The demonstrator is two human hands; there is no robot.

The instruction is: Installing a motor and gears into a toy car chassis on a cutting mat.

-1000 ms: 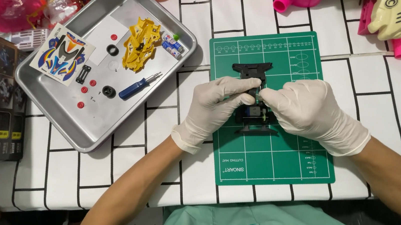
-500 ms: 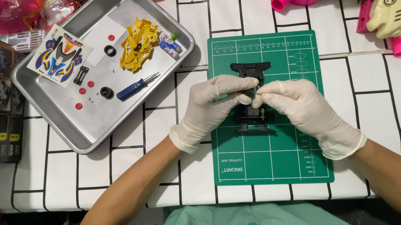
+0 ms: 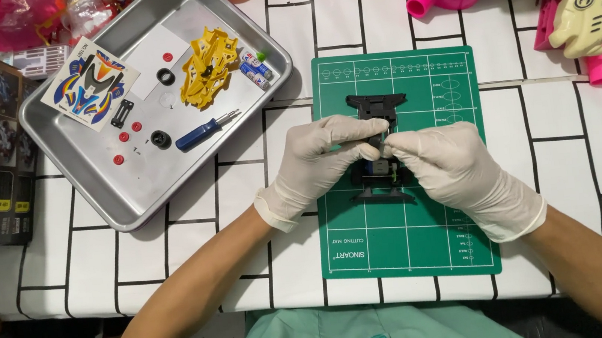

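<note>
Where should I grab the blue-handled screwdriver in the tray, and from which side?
Probably take the blue-handled screwdriver by its thick blue handle, at the lower-left end, coming straight down from above. It lies flat on the metal tray, thin metal tip pointing up-right toward the yellow car body, with bare tray around the handle.

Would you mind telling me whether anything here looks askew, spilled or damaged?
Nothing looks damaged or spilled. The metal tray sits at an angle to the table's grid, with small red parts scattered loose in it. Both gloved hands, left hand and right hand, hold the black chassis on the green mat.
</note>
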